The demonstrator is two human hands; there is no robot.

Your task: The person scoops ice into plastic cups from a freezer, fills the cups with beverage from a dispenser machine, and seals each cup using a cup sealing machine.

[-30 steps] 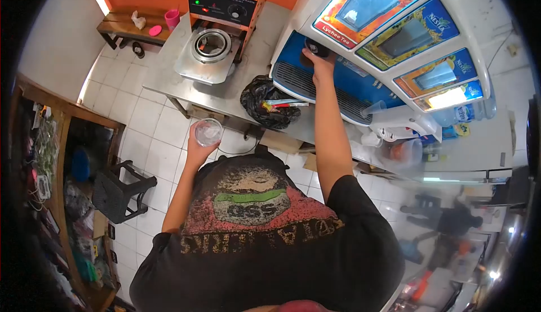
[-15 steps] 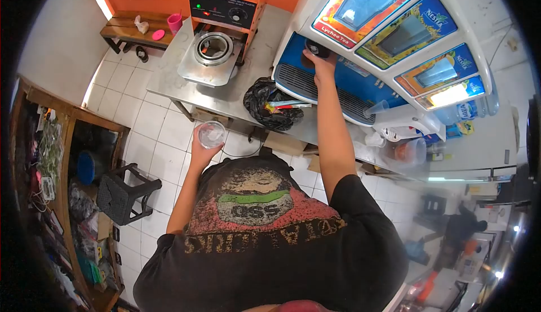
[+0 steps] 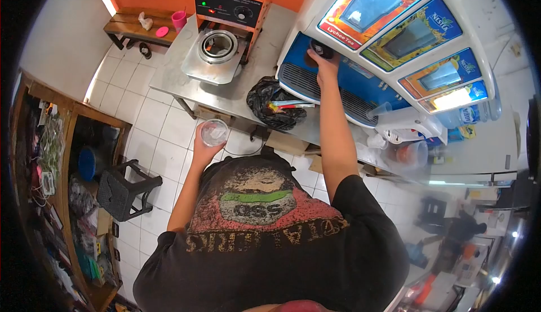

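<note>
My left hand (image 3: 203, 151) is wrapped round a clear plastic cup (image 3: 214, 132), held over the floor in front of the steel table. Something clear and whitish, perhaps ice, lies in it. Reaching forward, my right hand (image 3: 325, 68) is closed round a cup (image 3: 322, 49) with dark contents under the Nestea drink dispenser (image 3: 389, 16). This cup is above the left part of the grey drip tray (image 3: 301, 79), and the dispenser's front partly hides it.
A cup sealing machine (image 3: 225, 8) and a black plastic bag (image 3: 270, 106) with packets stand on the steel table (image 3: 174, 70). A clear cup (image 3: 381, 109) leans at the tray's right end. A black stool (image 3: 118, 191) stands at left. Another person (image 3: 465, 227) is at far right.
The view has shifted slightly, so the dispenser and table sit a little further right. Both hands keep hold of their cups in nearly the same places.
</note>
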